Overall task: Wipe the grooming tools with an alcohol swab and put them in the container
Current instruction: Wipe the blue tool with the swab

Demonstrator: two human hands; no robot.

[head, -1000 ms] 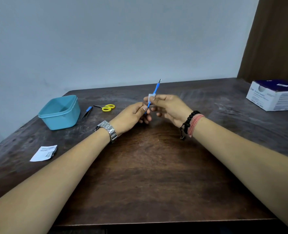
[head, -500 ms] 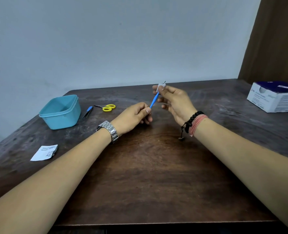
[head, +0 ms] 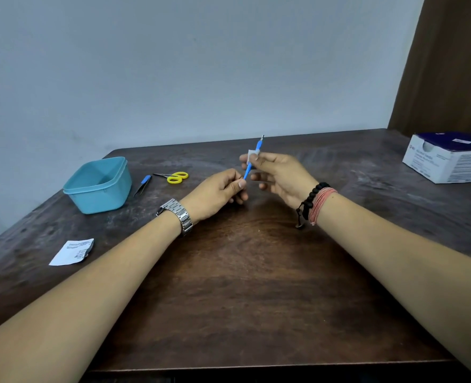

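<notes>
My left hand [head: 218, 189] pinches the lower end of a thin blue grooming tool [head: 247, 170], which slants up and to the right with its metal tip free. My right hand [head: 279, 175] pinches a small white alcohol swab [head: 252, 153] folded round the upper part of the tool's shaft. An open teal container [head: 97, 186] stands at the left of the wooden table. Blue-handled tweezers [head: 143, 184] and yellow-handled scissors [head: 174, 177] lie just right of the container.
A torn white swab wrapper [head: 72, 252] lies near the table's left edge. A white and blue box [head: 447, 156] stands at the far right. A pale wall runs behind the table, with a brown curtain [head: 449, 64] at the right.
My right hand slid the swab up to the tool's tip half a second ago, then back down the shaft a little. My left hand stayed at the lower end.
</notes>
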